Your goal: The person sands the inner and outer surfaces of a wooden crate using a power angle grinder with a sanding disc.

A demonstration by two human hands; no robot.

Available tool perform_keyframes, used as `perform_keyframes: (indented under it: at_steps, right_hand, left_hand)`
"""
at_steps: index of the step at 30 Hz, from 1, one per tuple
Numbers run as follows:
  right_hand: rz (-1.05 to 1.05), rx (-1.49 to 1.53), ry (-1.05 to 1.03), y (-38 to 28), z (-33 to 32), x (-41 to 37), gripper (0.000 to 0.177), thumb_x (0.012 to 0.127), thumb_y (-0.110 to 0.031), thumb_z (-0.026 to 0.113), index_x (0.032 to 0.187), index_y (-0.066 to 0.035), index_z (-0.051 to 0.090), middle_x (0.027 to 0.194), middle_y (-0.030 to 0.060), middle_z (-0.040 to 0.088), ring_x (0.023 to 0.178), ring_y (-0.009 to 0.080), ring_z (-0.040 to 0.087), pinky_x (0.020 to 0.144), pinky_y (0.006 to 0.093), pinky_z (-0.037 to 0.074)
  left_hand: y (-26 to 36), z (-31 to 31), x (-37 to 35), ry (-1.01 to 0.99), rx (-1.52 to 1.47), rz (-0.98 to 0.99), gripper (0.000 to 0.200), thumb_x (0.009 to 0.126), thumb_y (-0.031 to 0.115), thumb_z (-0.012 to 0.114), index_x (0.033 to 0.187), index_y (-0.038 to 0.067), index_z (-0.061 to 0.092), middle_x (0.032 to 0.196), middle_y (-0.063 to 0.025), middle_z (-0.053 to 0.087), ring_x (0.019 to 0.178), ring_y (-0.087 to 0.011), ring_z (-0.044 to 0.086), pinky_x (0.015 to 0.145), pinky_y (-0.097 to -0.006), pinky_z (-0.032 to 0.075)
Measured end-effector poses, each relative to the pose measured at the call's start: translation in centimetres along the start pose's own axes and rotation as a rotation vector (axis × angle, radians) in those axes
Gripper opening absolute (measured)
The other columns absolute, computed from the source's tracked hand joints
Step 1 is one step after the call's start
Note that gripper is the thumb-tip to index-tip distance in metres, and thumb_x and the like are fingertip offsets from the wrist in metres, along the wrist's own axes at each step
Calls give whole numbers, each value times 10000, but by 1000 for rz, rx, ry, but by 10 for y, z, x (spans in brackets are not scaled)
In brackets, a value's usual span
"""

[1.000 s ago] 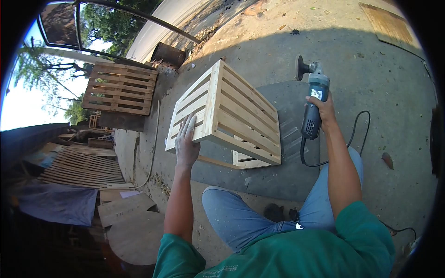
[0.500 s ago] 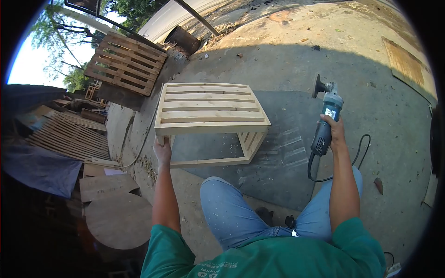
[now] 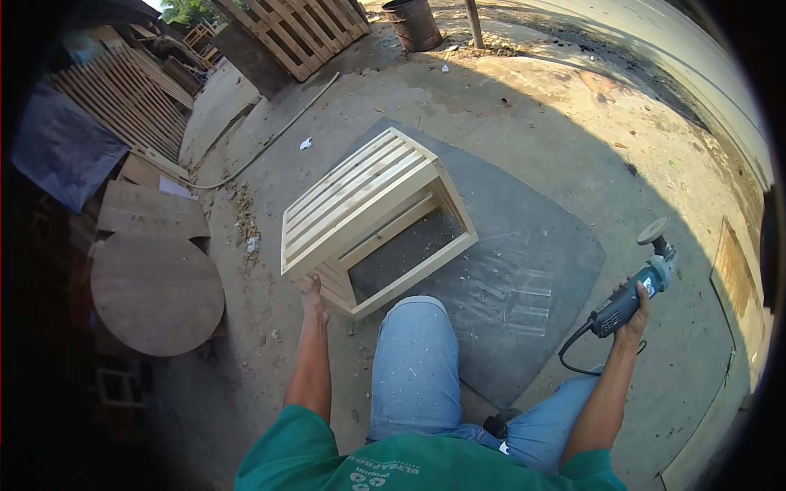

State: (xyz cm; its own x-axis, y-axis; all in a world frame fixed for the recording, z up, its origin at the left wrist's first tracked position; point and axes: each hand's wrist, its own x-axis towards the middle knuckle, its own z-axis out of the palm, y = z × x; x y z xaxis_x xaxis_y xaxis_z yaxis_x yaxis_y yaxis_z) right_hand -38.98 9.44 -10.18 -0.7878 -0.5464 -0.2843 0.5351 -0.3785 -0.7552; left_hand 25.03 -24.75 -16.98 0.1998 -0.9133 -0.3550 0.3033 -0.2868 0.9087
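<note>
A slatted frame of pale wood (image 3: 364, 192) stands tilted in front of my knees, partly over a dark mat. My left hand (image 3: 313, 301) grips its lower left corner, with the fingers partly hidden behind the wood. Out to the right, my right hand (image 3: 637, 315) is wrapped round the body of a blue-grey angle grinder (image 3: 626, 307). The grinder's round disc (image 3: 652, 231) points up and away from the frame, and its black cable hangs down near my right leg.
The dark mat (image 3: 524, 245) lies on the concrete. Round brown boards (image 3: 155, 295) and a blue tarp (image 3: 65, 147) are at the left. Behind stand a wooden pallet (image 3: 303, 33), a rusty drum (image 3: 412, 26) and a hose (image 3: 278, 135). A flat board (image 3: 731, 270) lies far right.
The view has swung to the right. The wooden frame has turned, its left end now nearer me, still held by my left hand. The grinder has tilted rightward in my right hand.
</note>
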Motion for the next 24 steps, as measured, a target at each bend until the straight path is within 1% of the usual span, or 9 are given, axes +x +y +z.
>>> perform_keyframes:
  at_steps: [3,5,6,9,10,14,17,20,24]
  right_hand:
    - [-21,5,-35,-15,9,5,506,850,-280,775,1215,16,586,917,142,691,787,236,699,723,342,603]
    - [-52,-29,-40,-29,13,3,504,851,-283,775,1210,16,587,928,141,691,793,244,699,729,345,604]
    - [-43,-52,-72,-41,14,2,483,873,-290,762,1199,17,583,954,137,678,863,242,684,813,340,587]
    - [-75,-26,-166,-70,24,0,440,887,-242,748,1196,23,583,978,145,671,932,247,676,878,336,570]
    - [-89,-8,-208,-82,10,14,508,896,-207,736,1300,33,541,1105,164,669,1024,256,667,963,333,547]
    - [-290,-226,-162,-128,54,-8,733,897,-194,734,1503,11,376,1334,163,610,1102,249,661,1029,336,532]
    - [-232,-401,-85,-158,39,-13,537,886,-178,738,1341,24,538,1052,141,696,892,198,703,824,293,592]
    - [-331,-551,-20,-150,57,-58,577,826,-107,742,1331,-18,477,1071,126,643,837,204,689,781,311,591]
    - [-347,-688,-50,-109,92,-123,648,783,-68,736,1365,-53,453,1025,109,629,807,205,671,738,319,574]
  left_hand:
    - [-6,61,-19,131,68,200,660,970,268,701,1503,39,386,1422,-161,547,1294,-318,540,1087,-444,429]
    - [-11,70,-17,122,114,254,639,977,243,685,1507,31,397,1436,-155,541,1322,-299,513,1089,-403,406]
    - [-15,70,-18,130,146,252,633,974,234,684,1502,27,401,1434,-153,543,1316,-297,518,1083,-397,408]
    - [-49,46,-19,110,257,267,590,965,204,680,1470,14,439,1405,-151,569,1282,-284,549,1059,-386,423]
    - [-67,34,-16,94,288,290,560,962,192,677,1448,9,468,1379,-151,591,1259,-275,569,1047,-386,434]
    - [-119,-9,7,-61,557,350,419,953,166,668,1332,1,596,1220,-161,697,1135,-245,660,964,-378,492]
    - [-95,7,-1,-51,556,242,328,957,175,662,1233,-1,661,1123,-185,734,1070,-284,703,903,-402,528]
    - [-136,0,26,84,583,408,321,959,202,659,1207,-1,666,1098,-218,733,1069,-342,706,882,-429,536]
    - [-119,4,14,70,658,337,340,952,241,668,1182,-9,668,1097,-241,725,1075,-391,694,882,-453,536]
